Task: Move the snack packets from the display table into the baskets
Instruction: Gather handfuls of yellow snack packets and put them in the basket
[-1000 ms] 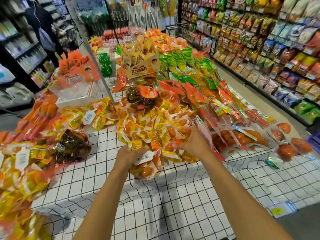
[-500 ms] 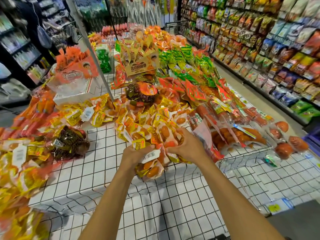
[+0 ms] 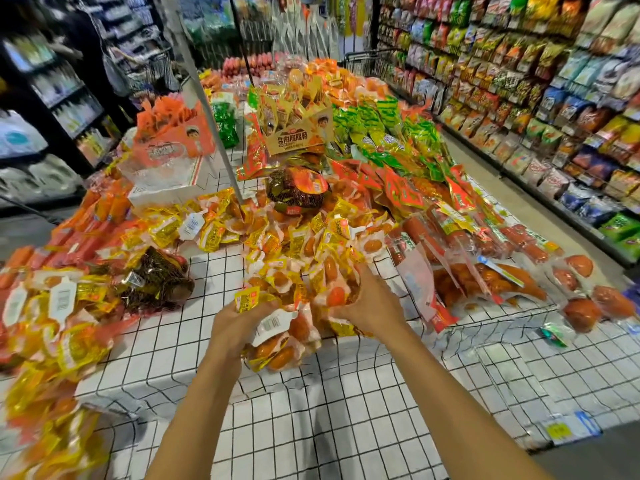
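Seen from the head camera, a person gathers snack packets (image 3: 311, 251) at the near edge of a shop's display table (image 3: 194, 341), whose grid-patterned cloth hangs down toward the wearer. The left hand (image 3: 235, 323) has its fingers curled round a clutch of yellow-and-orange packets with a white barcode label uppermost. The lower ones dangle past the table edge, apparently bunched so several can go in one trip. The right hand (image 3: 367, 306), just beside it, shows its back to the camera, fingers dug into the foot of the heap and closed on more packets, seemingly to rake them toward the left hand's load. Most of the packets lie in a mound just beyond both hands. Right of the right hand sit long sausage packs (image 3: 485, 278), left of the left hand rests a dark netted bag (image 3: 156, 282), and well beyond stands a cardboard display box (image 3: 298, 129). No basket can be made out with certainty, so the carry appears not yet begun
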